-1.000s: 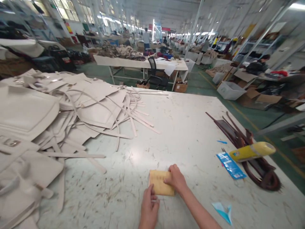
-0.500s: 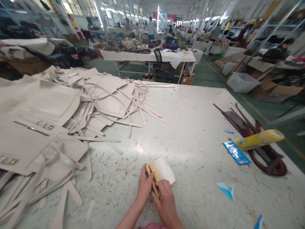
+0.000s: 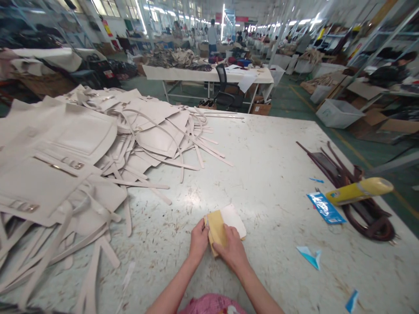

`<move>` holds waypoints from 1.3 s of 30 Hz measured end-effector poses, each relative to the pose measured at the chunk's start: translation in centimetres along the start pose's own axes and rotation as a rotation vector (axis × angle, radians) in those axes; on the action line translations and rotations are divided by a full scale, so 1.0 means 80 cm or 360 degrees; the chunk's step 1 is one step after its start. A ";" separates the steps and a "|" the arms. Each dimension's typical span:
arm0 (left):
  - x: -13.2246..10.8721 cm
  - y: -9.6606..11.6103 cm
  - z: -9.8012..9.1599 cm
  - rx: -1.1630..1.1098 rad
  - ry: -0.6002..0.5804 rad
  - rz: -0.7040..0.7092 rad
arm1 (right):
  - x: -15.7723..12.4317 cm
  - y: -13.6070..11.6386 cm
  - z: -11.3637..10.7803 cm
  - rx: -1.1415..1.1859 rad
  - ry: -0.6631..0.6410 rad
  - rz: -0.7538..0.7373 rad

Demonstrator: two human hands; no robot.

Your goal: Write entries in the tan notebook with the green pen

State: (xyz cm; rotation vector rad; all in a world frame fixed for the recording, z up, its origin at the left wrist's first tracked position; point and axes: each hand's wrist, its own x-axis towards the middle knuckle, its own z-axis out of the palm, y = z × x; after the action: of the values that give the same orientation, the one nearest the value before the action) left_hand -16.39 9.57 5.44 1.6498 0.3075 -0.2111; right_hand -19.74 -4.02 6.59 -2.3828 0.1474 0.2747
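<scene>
Now the tan piece point(image 3: 215, 227) is no longer flat. A second ago it lay spread on the worktop point(image 3: 271, 174) with both hands pressing on it. Half a second ago it stood on edge, doubled over, with its white underside point(image 3: 235, 219) showing. At this moment its tan face is turned up again, and the white part reaches out just beyond the fingertips.

The left hand point(image 3: 198, 239) grips the piece's left edge, its fingers point(image 3: 204, 226) curled closed round it. The right hand point(image 3: 233, 252) lies over the near right part, its fingers pinching the fold. So the handling has gone from smoothing to bending, and the piece sits between the two hands. Whether its far edge rests on the worktop cannot be told.

Well to the left of the fingers spreads the heap of cream panels and straps point(image 3: 98, 144). Well to their right lie a blue packet point(image 3: 325, 208), a yellow tube point(image 3: 360, 191) and dark straps point(image 3: 369, 218). A blue paper scrap point(image 3: 309, 256) is nearer.
</scene>
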 end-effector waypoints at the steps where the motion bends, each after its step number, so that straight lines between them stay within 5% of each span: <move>1: 0.007 0.001 -0.002 0.0036 -0.0009 0.0019 | 0.004 0.002 -0.003 0.0017 0.0018 0.0031; 9: 0.038 0.005 -0.018 0.0038 -0.0207 -0.0054 | 0.035 0.048 -0.029 -0.0021 0.0204 0.0295; 15: 0.016 0.027 -0.019 -0.0626 -0.0624 -0.0322 | 0.039 0.050 -0.024 -0.0051 0.0168 0.0310; 19: 0.018 0.020 -0.013 -0.0593 -0.0392 -0.0325 | 0.039 0.048 -0.025 -0.0075 0.0176 0.0329; 26: 0.024 0.016 -0.002 0.0048 0.0127 -0.0079 | 0.040 0.044 -0.030 -0.0120 0.0204 0.0351; 34: 0.013 0.030 0.022 -0.0031 -0.0101 0.0079 | 0.037 0.033 -0.027 -0.0175 0.0284 0.0364; 39: 0.010 0.035 0.045 -0.0017 -0.0009 0.0022 | 0.037 0.033 -0.030 -0.0128 0.0240 0.0415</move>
State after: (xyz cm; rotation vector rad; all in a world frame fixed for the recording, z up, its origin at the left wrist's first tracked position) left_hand -14.58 5.81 7.47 1.6399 0.2923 -0.2037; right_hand -16.94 -7.66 5.86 -2.4629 0.5290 0.2258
